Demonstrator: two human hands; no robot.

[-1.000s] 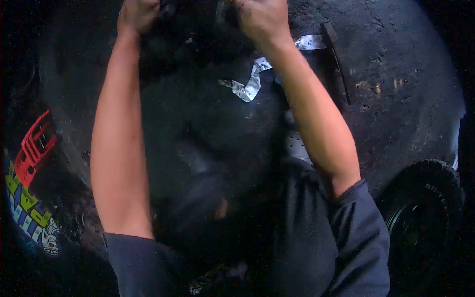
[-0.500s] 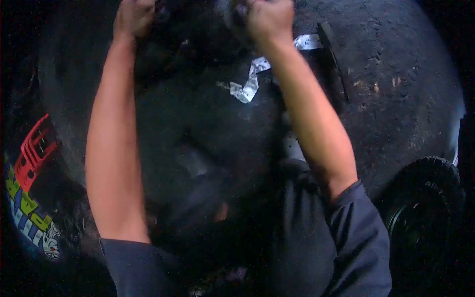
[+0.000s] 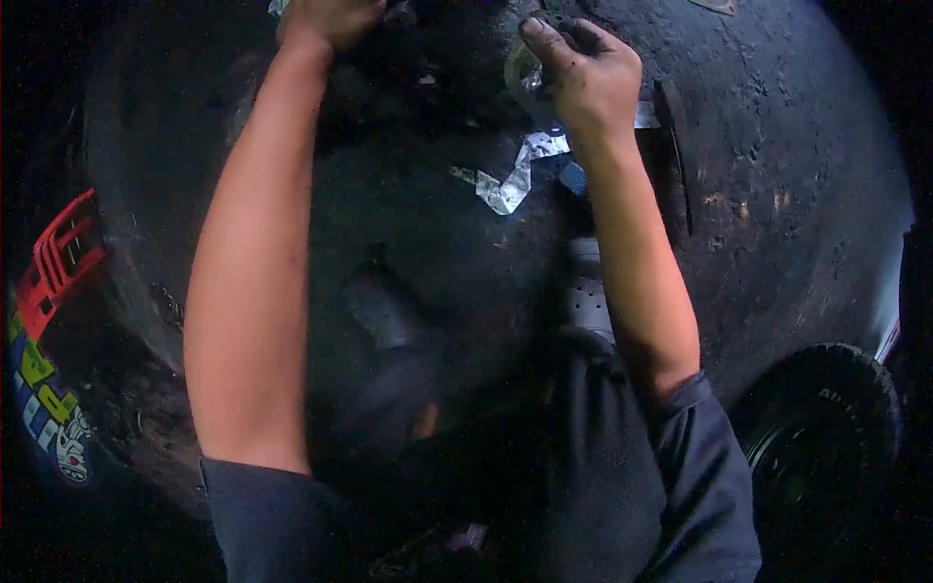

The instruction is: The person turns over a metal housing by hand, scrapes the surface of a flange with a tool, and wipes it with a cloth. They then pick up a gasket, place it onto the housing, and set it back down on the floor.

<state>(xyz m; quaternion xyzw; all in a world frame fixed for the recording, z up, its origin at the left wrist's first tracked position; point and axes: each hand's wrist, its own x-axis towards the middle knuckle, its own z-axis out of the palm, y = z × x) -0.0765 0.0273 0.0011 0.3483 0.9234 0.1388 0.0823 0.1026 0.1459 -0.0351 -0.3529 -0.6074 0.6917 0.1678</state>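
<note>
At the top edge, my left hand is curled closed and partly cut off by the frame. A dark, blurred thing lies by its fingers, but I cannot make out what it holds. My right hand, with blackened fingertips, pinches a pale, see-through ring between thumb and fingers. The ring hangs just left of the hand. Below it on the dark ground lies a crumpled silvery strip, bent in a zigzag and partly hidden behind my right wrist. Beside that wrist is a small blue piece.
A dark, narrow bar lies right of my right forearm. At the lower right stands a tire. Red slotted plastic and colourful lettering show at the left edge. My clogs are on the dark, rough ground.
Both hands have shifted right and slightly down in the view. My right hand and the ring now show more clearly. The strip and the ground have also shifted in the view.
</note>
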